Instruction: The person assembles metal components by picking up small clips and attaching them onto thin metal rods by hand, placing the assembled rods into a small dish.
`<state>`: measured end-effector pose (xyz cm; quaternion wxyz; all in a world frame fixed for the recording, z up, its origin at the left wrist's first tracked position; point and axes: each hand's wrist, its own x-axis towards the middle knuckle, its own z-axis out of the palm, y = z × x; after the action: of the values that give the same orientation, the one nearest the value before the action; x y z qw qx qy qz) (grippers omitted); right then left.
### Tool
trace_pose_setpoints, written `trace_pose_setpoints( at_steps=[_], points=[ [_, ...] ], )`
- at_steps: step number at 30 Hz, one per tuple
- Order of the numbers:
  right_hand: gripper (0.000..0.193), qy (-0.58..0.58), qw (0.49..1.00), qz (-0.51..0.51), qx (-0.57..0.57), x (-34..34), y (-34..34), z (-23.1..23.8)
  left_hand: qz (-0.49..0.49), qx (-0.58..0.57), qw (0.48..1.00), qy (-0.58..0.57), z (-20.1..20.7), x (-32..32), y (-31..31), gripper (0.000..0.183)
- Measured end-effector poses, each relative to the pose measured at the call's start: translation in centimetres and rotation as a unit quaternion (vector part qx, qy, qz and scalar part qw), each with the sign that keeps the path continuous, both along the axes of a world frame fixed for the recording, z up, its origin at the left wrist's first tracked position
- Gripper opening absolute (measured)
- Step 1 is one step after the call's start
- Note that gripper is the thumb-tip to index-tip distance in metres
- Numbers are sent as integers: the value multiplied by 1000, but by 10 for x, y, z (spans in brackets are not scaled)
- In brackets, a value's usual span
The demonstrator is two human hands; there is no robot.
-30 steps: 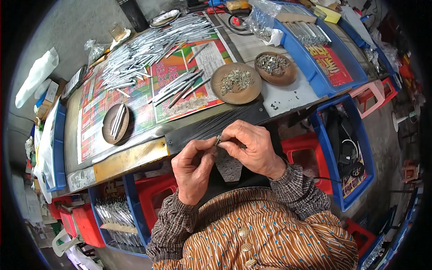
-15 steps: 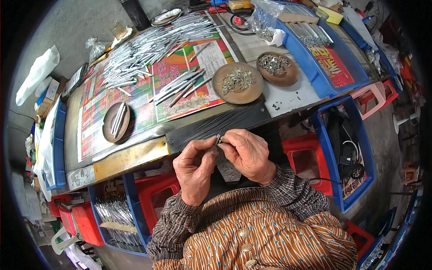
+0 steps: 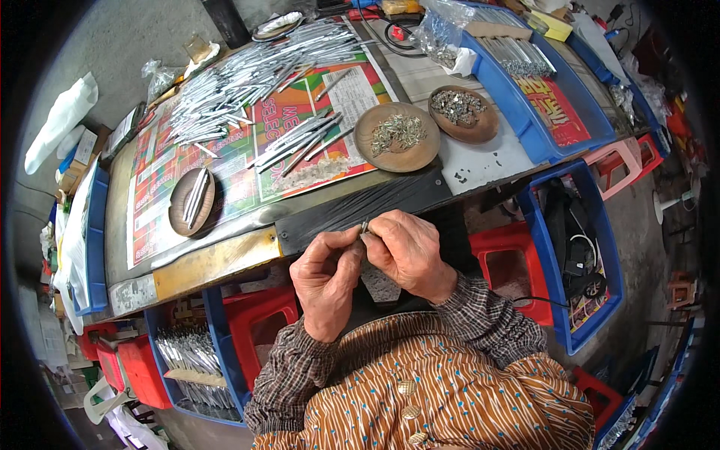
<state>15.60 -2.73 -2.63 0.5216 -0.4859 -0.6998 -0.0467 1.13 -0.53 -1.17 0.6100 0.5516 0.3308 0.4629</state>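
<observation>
My left hand (image 3: 328,279) and my right hand (image 3: 409,251) meet just in front of the table's black front edge (image 3: 360,210). Both pinch a small thin metal piece (image 3: 364,226) whose tip sticks up between the fingertips. Most of that piece is hidden by my fingers. Beyond the hands stand two round wooden dishes (image 3: 397,136) (image 3: 463,114) holding small metal bits. A smaller wooden dish (image 3: 192,201) with a few metal strips lies to the left.
A big heap of silver metal strips (image 3: 247,71) covers the colourful sheet (image 3: 247,150) on the table. Blue trays (image 3: 540,90) sit at the right. Red stools (image 3: 514,262) and blue bins (image 3: 577,255) stand below; one bin (image 3: 191,360) at lower left holds strips.
Both hands have shifted slightly downward and closer together around the small piece; nothing on the table has moved.
</observation>
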Motion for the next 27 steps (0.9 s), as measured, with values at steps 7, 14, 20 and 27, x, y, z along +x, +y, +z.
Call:
trace_pose_setpoints(
  at_steps=[7, 14, 20, 27],
  points=[
    [16, -12, 1000, -9, 10, 1, 5, -3, -1, -14, 1000, -20, -5, 2, 0, 13],
    [16, 41, 999, 0, 18, 0, 8, -3, -8, -22, 999, -26, -5, 2, 1, 13],
    [18, 62, 998, 1, 22, -2, 6, -2, -3, -33, 999, -33, -1, 3, -1, 13],
    [18, 42, 999, 13, 15, -3, 3, 0, -4, -21, 999, -36, -2, 0, 1, 15]
  ],
)
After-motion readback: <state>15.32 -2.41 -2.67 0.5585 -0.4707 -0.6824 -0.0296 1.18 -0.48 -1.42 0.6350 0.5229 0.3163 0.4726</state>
